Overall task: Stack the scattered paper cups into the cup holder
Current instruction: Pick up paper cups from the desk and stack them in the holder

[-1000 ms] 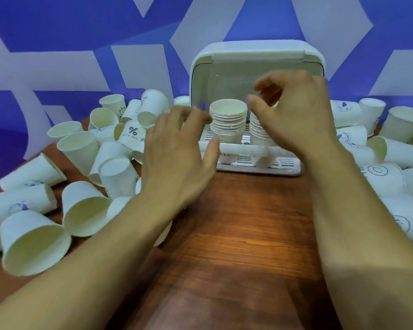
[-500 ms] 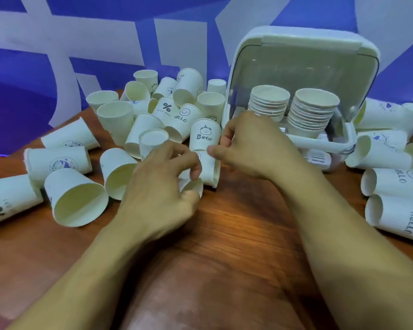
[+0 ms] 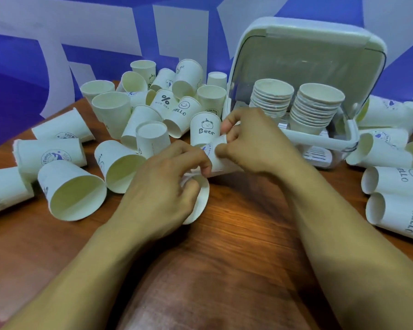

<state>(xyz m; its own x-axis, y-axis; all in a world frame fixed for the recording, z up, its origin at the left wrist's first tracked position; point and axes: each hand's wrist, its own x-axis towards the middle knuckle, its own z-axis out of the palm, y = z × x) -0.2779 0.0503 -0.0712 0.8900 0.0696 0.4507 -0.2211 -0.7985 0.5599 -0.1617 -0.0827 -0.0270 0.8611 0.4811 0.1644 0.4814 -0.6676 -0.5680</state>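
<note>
Lying cup (image 3: pixel 218 154) between both hands' fingers (image 3: pixel 221 148)

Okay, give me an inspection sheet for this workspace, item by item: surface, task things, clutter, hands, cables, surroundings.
Surface: brown wooden table, bare in front of the hands.
Job's things: white plastic cup holder with raised lid holds two stacks of white paper cups, left stack and right stack.
Clutter: loose white paper cups, upright and tipped, left of the holder, including the "Bear" cup; more lying on their sides at right, such as a "HELLO" cup.
Hands: left hand grips a tipped cup; right hand pinches a second cup.
Cables: nothing seen.
Surroundings: blue and white patterned wall.
</note>
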